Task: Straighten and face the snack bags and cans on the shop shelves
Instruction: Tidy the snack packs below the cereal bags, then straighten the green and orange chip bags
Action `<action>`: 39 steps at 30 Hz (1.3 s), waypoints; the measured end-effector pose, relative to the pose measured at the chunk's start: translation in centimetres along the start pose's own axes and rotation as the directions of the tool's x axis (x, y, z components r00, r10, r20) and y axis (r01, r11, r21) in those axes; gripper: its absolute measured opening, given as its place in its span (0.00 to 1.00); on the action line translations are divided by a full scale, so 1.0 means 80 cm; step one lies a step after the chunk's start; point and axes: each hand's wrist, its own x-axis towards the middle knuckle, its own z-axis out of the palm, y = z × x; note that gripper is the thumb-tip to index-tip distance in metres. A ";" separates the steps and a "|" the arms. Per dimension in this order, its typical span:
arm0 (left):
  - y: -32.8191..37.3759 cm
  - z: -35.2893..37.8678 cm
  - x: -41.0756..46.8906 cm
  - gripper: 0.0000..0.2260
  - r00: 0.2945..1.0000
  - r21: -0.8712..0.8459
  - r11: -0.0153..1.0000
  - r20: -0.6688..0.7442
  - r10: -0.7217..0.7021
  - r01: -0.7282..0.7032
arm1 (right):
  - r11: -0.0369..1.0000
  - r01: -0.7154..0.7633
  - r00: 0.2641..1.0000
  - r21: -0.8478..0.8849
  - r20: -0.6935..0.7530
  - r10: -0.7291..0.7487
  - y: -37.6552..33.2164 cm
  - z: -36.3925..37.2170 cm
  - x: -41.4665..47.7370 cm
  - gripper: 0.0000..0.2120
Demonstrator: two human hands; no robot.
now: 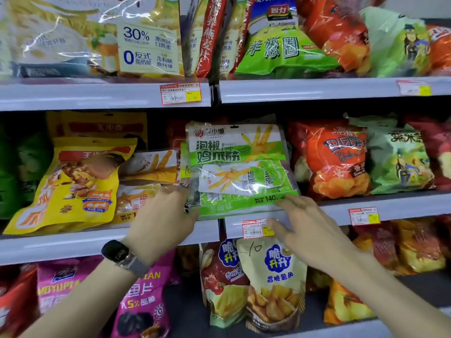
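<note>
The left hand (161, 215) is at the bottom left corner of the green bag (234, 152). Its fingers are blurry, so I cannot tell if it pinches the bag or only touches it. The right hand (310, 230) has its fingers spread out flat, and the tips touch the bag's bottom right corner. It grips nothing.

The green bag stands in the middle of the middle shelf (402, 206), at the near edge. It stands up and its front faces out, so this one looks almost done. Its lower half is clear, and small packets (227, 179) show inside.

More work is left. Just left of it, two orange packs (151, 167) lie slumped. Further left, the yellow bag (73, 186) leans over to one side. To the right, the orange chip bag (336, 162) and the pale green bag (395, 162) stand up, a bit crooked.

On the top shelf (305, 87) the red bag (334, 32) tips over the green one beside it. On the low shelf, the cream pouch (273, 284) faces front. I see no cans.
</note>
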 end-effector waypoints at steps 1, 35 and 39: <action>0.004 -0.003 -0.010 0.19 1.000 0.001 1.000 -0.024 -0.015 0.015 | 0.999 0.038 0.999 0.026 -0.012 -0.038 -0.007 0.003 -0.004 0.25; -0.323 -0.166 -0.323 0.21 0.762 0.141 0.754 -0.220 -0.608 0.642 | 0.760 0.522 0.832 0.388 -0.034 -0.554 -0.504 0.113 -0.044 0.22; -0.415 -0.193 -0.317 0.21 0.767 0.116 0.770 -0.262 -0.585 0.627 | 0.755 0.495 0.859 0.430 -0.115 -0.499 -0.575 0.127 -0.030 0.25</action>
